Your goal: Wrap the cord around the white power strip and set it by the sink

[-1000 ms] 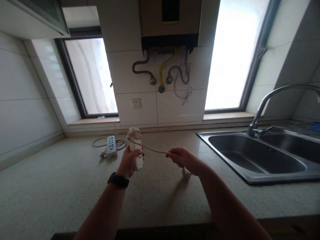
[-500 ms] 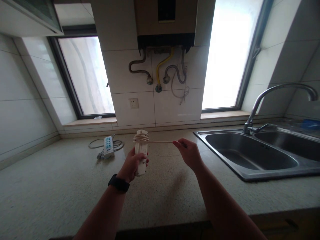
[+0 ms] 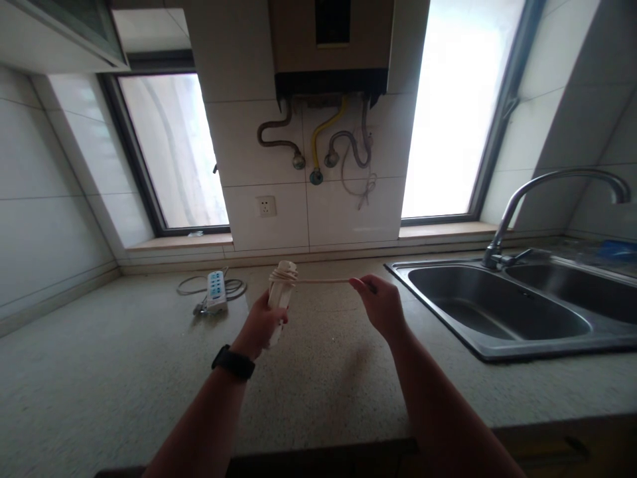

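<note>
Turning since the earlier frame: white power strip (image 3: 279,297), now tilting more edge-on over the countertop (image 3: 318,392); left hand (image 3: 259,326) gripping its lower part; right hand (image 3: 381,303) pinching the cord (image 3: 323,281) taut; steady tension probably keeping the wraps (image 3: 283,276) snug.

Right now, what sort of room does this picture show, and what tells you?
Most likely a kitchen: a double-bowl sink with a curved tap is set into the speckled countertop, and a wall unit with hoses hangs above.
</note>
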